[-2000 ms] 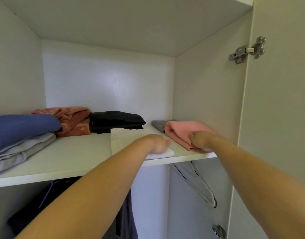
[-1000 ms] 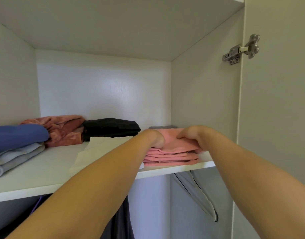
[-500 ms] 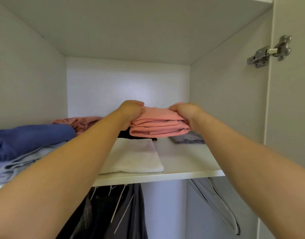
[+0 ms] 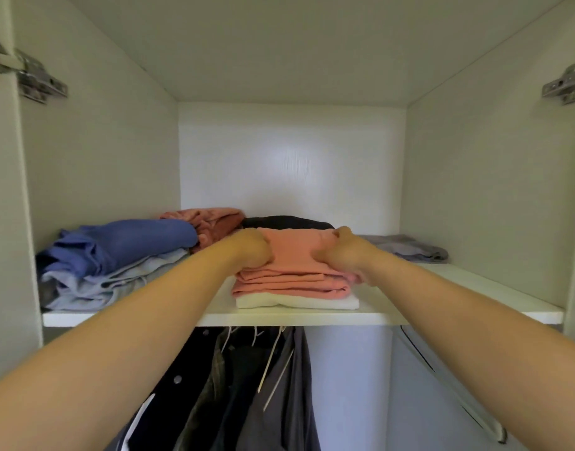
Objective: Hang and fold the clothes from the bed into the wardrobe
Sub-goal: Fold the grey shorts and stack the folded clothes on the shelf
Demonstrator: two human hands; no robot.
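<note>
I see a folded garment (image 4: 294, 252) atop a folded cloth (image 4: 299, 302) on the shelf (image 4: 458, 296), a clothes pile (image 4: 117, 258) to the left, hanging garments (image 4: 247, 385) below.

Soft, even daylight-like light, moderately bright, falling in from open front. Pale glare patch on wardrobe back panel (image 4: 292, 161). Side walls and ceiling greyer. Space under shelf (image 4: 475, 288) dim; hanging clothes (image 4: 240, 385) in shadow. Wide-angle bowing at edges. Left hinge (image 4: 29, 78) smeared, right hinge (image 4: 567, 84) soft. Centre fairly sharp.
</note>
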